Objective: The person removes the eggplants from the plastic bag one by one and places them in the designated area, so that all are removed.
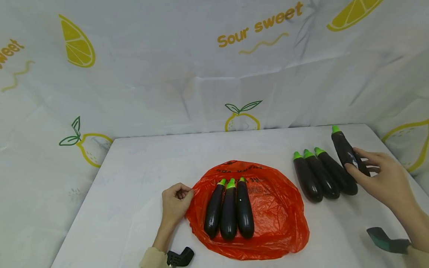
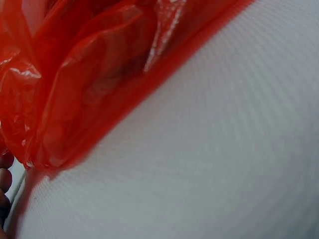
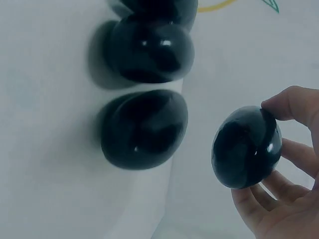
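My left hand [image 1: 175, 204] pinches the left edge of a red plastic bag [image 1: 275, 212] spread on the table. On the bag lie three dark eggplants [image 1: 228, 216] side by side, their bright green stems pointing away from me. In the left wrist view, fingertips [image 2: 5, 179] show beside the crumpled bag edge [image 2: 94, 84]. At the right, my right hand [image 1: 385, 178] grips another eggplant [image 1: 346, 149] around its lower body, thumb on one side and fingers on the other. The right wrist view shows the rounded end of this held eggplant [image 3: 244, 149], apart from the others.
Three more eggplants [image 1: 325, 176] lie in a slanted row between the bag and my right hand. Everything rests on a white table [image 1: 134, 178]. Behind it hangs a pale cloth [image 1: 161, 74] printed with lemons and lettering. Dark wrist devices [image 1: 181, 257] show at both sleeves.
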Tool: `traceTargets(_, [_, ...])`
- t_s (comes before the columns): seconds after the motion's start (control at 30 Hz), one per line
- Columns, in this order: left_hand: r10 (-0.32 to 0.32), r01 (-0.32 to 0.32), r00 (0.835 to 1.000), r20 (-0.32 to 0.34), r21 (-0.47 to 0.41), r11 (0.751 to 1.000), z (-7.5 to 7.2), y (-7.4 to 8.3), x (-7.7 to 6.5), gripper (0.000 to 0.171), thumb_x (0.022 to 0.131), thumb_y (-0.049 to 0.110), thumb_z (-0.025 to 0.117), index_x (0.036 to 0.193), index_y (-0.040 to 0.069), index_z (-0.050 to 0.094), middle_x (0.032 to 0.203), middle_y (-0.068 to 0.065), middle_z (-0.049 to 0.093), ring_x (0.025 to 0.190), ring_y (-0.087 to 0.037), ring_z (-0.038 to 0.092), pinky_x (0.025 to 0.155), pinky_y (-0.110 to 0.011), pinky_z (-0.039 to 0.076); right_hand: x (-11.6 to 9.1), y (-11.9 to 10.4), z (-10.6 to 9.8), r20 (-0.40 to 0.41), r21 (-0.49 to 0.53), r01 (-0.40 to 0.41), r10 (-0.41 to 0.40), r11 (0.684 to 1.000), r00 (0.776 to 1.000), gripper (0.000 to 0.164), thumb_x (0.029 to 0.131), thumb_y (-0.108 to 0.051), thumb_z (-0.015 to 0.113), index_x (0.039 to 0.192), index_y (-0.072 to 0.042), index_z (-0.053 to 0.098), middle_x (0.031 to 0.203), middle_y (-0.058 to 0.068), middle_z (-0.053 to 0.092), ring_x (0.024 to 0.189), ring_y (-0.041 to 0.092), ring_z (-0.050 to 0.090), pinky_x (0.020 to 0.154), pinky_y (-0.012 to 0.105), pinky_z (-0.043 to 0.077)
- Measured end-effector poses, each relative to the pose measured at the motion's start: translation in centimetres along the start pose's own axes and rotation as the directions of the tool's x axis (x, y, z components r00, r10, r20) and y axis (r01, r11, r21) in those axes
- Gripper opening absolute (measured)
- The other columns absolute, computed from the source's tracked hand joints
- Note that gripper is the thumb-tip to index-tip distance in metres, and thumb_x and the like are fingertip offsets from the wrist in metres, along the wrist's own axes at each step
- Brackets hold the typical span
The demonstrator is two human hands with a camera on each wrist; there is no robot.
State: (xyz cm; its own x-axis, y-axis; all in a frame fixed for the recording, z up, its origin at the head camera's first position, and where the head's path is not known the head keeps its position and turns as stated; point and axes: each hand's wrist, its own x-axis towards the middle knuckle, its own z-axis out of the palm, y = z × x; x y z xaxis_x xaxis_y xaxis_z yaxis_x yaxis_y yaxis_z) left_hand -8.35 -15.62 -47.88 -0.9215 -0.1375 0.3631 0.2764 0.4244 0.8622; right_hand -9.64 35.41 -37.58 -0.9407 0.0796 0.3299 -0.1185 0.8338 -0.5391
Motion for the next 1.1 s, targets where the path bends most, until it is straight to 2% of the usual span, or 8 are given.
traceTargets(0.1, [0.0, 0.0, 1.0, -0.001, -0.001, 1.0, 0.0, 0.0, 0.0, 0.016, 0.08, 0.0, 0.074, 0.072, 0.014, 0.074, 0.06, 0.001, 0.06, 0.057, -0.004, 0.047, 0.052, -0.019, 0.041, 0.2, 0.6, -0.2, 0.005, 0.001, -0.018, 0.018, 1.0, 1.0, 0.053, 0.086, -0.011, 0.076, 0.133, 0.008, 0.061, 0.124, 0.044, 0.054, 0.082, -0.038, 0.028, 0.061, -0.005, 0.032])
traceTargets(0.13, [0.0, 0.0, 1.0, -0.002, -0.003, 1.0, 0.0, 0.0, 0.0, 0.016, 0.08, 0.0, 0.074, 0.072, 0.014, 0.074, 0.06, 0.001, 0.06, 0.057, -0.004, 0.047, 0.052, -0.019, 0.041, 0.2, 0.8, -0.2, 0.008, -0.001, -0.025, 0.025, 1.0, 1.0, 0.052, 0.087, -0.011, 0.075, 0.133, 0.008, 0.06, 0.124, 0.045, 0.053, 0.079, -0.031, 0.042, 0.061, -0.005, 0.032])
traceTargets(0.23, [-0.007, 0.007, 1.0, 0.0, -0.006, 1.0, 0.0, 0.1, 0.0, 0.016, 0.081, 0.0, 0.074, 0.072, 0.014, 0.074, 0.06, 0.0, 0.061, 0.057, -0.004, 0.047, 0.052, -0.019, 0.041, 0.4, 1.4, -0.1, 0.014, -0.027, -0.045, 0.045, 0.999, 0.999, 0.052, 0.088, -0.011, 0.073, 0.134, 0.01, 0.059, 0.124, 0.046, 0.052, 0.08, 0.019, 0.074, 0.057, -0.004, 0.03])
traceTargets(0.3, [-0.012, 0.012, 1.0, 0.003, -0.005, 1.0, 0.0, 0.1, 0.0, 0.016, 0.081, 0.0, 0.074, 0.072, 0.013, 0.074, 0.06, 0.0, 0.061, 0.057, -0.005, 0.047, 0.052, -0.019, 0.041, 0.5, 1.9, 0.1, 0.015, -0.045, -0.052, 0.052, 0.998, 0.999, 0.051, 0.088, -0.01, 0.073, 0.133, 0.01, 0.059, 0.123, 0.047, 0.052, 0.092, 0.059, 0.066, 0.056, -0.003, 0.029])
traceTargets(0.33, [-0.015, 0.015, 1.0, 0.004, -0.004, 1.0, 0.0, 0.0, 0.0, 0.016, 0.081, 0.0, 0.074, 0.073, 0.013, 0.074, 0.06, 0.0, 0.061, 0.057, -0.005, 0.047, 0.053, -0.019, 0.042, 0.6, 2.1, 0.2, 0.013, -0.049, -0.053, 0.054, 0.997, 0.998, 0.05, 0.088, -0.009, 0.072, 0.133, 0.011, 0.059, 0.123, 0.047, 0.053, 0.1, 0.07, 0.056, 0.055, -0.003, 0.029])
traceTargets(0.7, [-0.003, 0.003, 1.0, 0.003, 0.016, 1.0, 0.0, 0.0, 0.0, 0.015, 0.08, 0.0, 0.073, 0.072, 0.013, 0.074, 0.06, 0.001, 0.061, 0.057, -0.004, 0.047, 0.052, -0.02, 0.042, 0.7, 3.8, 0.7, 0.079, -0.071, -0.125, 0.131, 0.99, 0.988, 0.051, 0.092, -0.019, 0.071, 0.132, 0.012, 0.059, 0.125, 0.048, 0.054, 0.096, 0.056, 0.065, 0.051, 0.006, 0.035])
traceTargets(0.73, [-0.002, 0.001, 1.0, 0.002, 0.016, 1.0, 0.0, 0.0, 0.0, 0.015, 0.08, 0.0, 0.073, 0.072, 0.013, 0.074, 0.06, 0.001, 0.061, 0.057, -0.004, 0.047, 0.052, -0.02, 0.042, 0.7, 3.9, 0.7, 0.091, -0.065, -0.13, 0.136, 0.989, 0.987, 0.052, 0.093, -0.02, 0.07, 0.132, 0.012, 0.059, 0.125, 0.049, 0.053, 0.105, 0.066, 0.055, 0.051, 0.006, 0.035])
traceTargets(1.1, [0.011, -0.011, 1.0, 0.003, 0.006, 1.0, 0.0, 0.1, 0.1, 0.016, 0.08, -0.001, 0.073, 0.071, 0.013, 0.073, 0.059, 0.001, 0.06, 0.056, -0.004, 0.046, 0.051, -0.019, 0.041, 0.3, 4.8, 1.5, 0.152, -0.057, -0.157, 0.164, 0.986, 0.975, 0.054, 0.095, -0.023, 0.068, 0.133, 0.014, 0.057, 0.127, 0.05, 0.051, 0.107, 0.067, 0.055, 0.054, 0.005, 0.034])
